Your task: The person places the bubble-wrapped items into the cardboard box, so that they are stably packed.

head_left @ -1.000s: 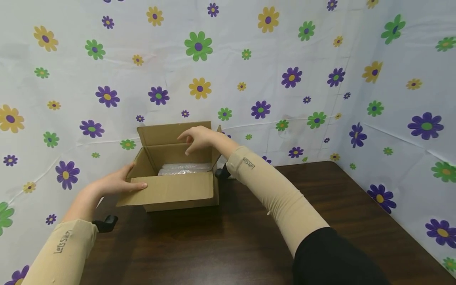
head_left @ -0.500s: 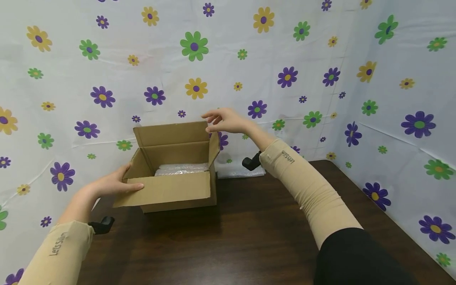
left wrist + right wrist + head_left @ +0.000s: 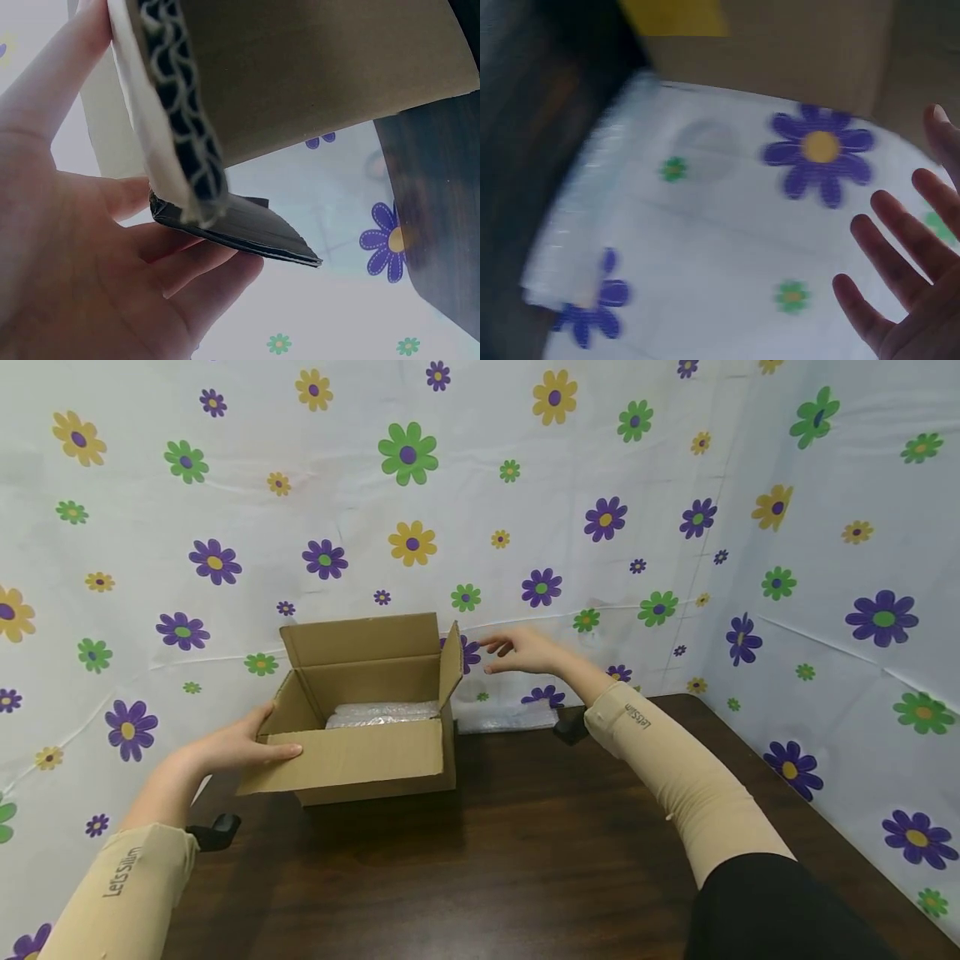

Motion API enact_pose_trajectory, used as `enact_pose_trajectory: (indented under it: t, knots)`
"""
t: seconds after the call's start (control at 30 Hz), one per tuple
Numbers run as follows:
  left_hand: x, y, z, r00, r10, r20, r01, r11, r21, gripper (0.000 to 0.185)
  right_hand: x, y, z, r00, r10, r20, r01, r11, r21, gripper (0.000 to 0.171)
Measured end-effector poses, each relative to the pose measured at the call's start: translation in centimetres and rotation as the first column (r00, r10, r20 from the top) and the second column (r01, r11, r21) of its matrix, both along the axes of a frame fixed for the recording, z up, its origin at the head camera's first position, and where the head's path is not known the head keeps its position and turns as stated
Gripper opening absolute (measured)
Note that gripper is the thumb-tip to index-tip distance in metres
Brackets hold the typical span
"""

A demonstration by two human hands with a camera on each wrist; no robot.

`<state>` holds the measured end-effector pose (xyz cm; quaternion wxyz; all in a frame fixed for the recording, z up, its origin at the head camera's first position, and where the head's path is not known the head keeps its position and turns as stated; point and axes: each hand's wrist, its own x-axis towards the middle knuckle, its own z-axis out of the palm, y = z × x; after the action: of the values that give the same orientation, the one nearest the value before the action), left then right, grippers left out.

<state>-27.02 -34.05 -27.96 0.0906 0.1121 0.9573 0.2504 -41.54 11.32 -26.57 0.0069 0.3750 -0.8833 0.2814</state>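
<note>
An open cardboard box (image 3: 367, 764) stands on the dark wooden table (image 3: 525, 860), with bubble wrap (image 3: 382, 713) lying inside it. My left hand (image 3: 238, 745) pinches the box's front flap at its left corner, thumb on top and fingers underneath. In the left wrist view the flap's corrugated edge (image 3: 180, 135) sits between thumb and fingers (image 3: 187, 262). My right hand (image 3: 519, 652) hovers open in the air just right of the box's upright right flap (image 3: 450, 667), holding nothing. The blurred right wrist view shows its spread fingers (image 3: 889, 255).
A white cloth with a flower print (image 3: 525, 485) hangs close behind and to the right of the table. A small sheet of bubble wrap (image 3: 498, 720) lies at the table's back edge, right of the box. Bare tabletop lies in front and to the right.
My right hand has left the space above the box, risen over the right flap and come down to the right of it. My left hand has kept its hold on the front flap.
</note>
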Motion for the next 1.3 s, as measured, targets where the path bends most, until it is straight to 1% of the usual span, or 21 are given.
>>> enact_pose_trajectory:
  t: [0.1, 0.23, 0.33, 0.53, 0.7, 0.77, 0.9, 1.03, 1.17, 1.3]
  knots:
    - [0.0, 0.0, 0.1, 1.000, -0.004, -0.004, 0.004, 1.000, -0.003, 0.107, -0.2, 0.4, -2.2, 1.000, -0.014, -0.009, 0.014, 0.999, 0.029, 0.059]
    - [0.0, 0.0, 0.1, 1.000, -0.008, -0.009, 0.008, 1.000, -0.013, 0.107, -0.7, 0.8, -4.9, 1.000, -0.011, 0.013, 0.010, 0.999, 0.031, 0.061]
    - [-0.1, 0.0, 0.1, 1.000, -0.004, -0.007, 0.004, 1.000, -0.017, 0.107, -1.1, 0.9, -6.7, 1.000, -0.013, 0.028, 0.012, 0.999, 0.034, 0.063]
    - [0.0, 0.0, 0.1, 1.000, -0.002, -0.011, 0.002, 1.000, -0.023, 0.108, -1.7, 0.9, -9.4, 0.998, -0.060, 0.032, 0.056, 0.994, 0.097, 0.067]
    - [0.0, 0.1, 0.0, 1.000, -0.001, -0.025, 0.000, 1.000, -0.025, 0.107, -2.7, 0.7, -11.4, 0.994, -0.100, 0.043, 0.092, 0.983, 0.159, 0.067]
    - [0.0, 0.0, 0.0, 1.000, 0.000, -0.029, 0.000, 1.000, -0.024, 0.107, -3.0, 0.5, -11.8, 0.993, -0.113, 0.041, 0.104, 0.978, 0.181, 0.068]
    - [-0.1, 0.2, 0.0, 1.000, -0.001, -0.022, 0.001, 1.000, -0.010, 0.108, -3.2, 0.3, -12.3, 0.987, -0.149, 0.065, 0.133, 0.969, 0.208, 0.070]
    - [-0.1, 0.3, -0.1, 1.000, -0.006, -0.022, 0.005, 1.000, -0.011, 0.107, -3.4, 0.3, -12.8, 0.975, -0.195, 0.102, 0.169, 0.961, 0.217, 0.071]
    - [0.0, 0.1, -0.1, 1.000, 0.003, -0.026, -0.003, 1.000, -0.023, 0.107, -3.9, 0.0, -13.4, 0.965, -0.233, 0.118, 0.202, 0.953, 0.227, 0.072]
    - [-0.1, 0.1, -0.1, 1.000, 0.011, -0.019, -0.012, 1.000, -0.017, 0.108, -4.1, -0.3, -13.4, 0.958, -0.261, 0.121, 0.229, 0.946, 0.230, 0.071]
